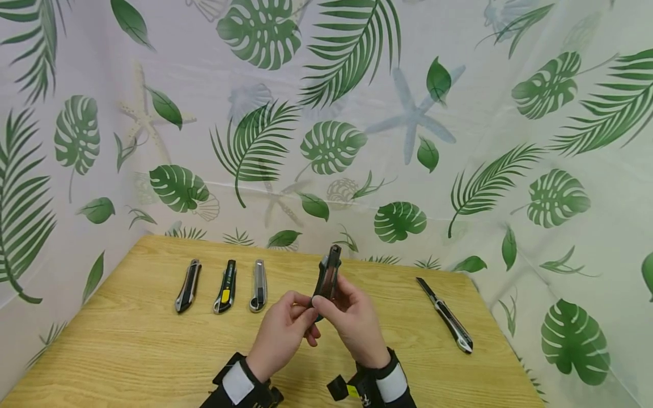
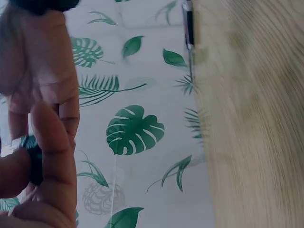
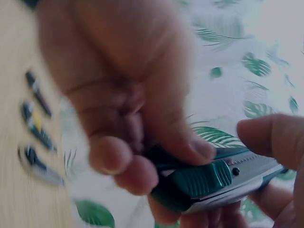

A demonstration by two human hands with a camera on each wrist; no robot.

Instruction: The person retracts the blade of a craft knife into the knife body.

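Over the middle of the table both hands hold a dark utility knife [image 1: 329,277] upright. Its lower part carries a dark green ribbed slider [image 3: 204,180], set beside a silvery metal side in the right wrist view. My left hand [image 1: 285,331] pinches the knife's lower end, its thumb tip close to the slider. From the right side my right hand [image 1: 357,326] grips the body, thumb across the front and fingers behind. The left wrist view shows only a small green piece of the knife [image 2: 34,159] between the fingers. No blade can be made out on it.
Three cutters lie in a row at the back left: a black one [image 1: 189,286], a black-and-yellow one [image 1: 225,286] and a silver one [image 1: 258,286]. On the right lies another cutter [image 1: 451,323] with its blade out. A leaf-print cloth [image 1: 342,187] hangs behind the wooden table [image 1: 127,340].
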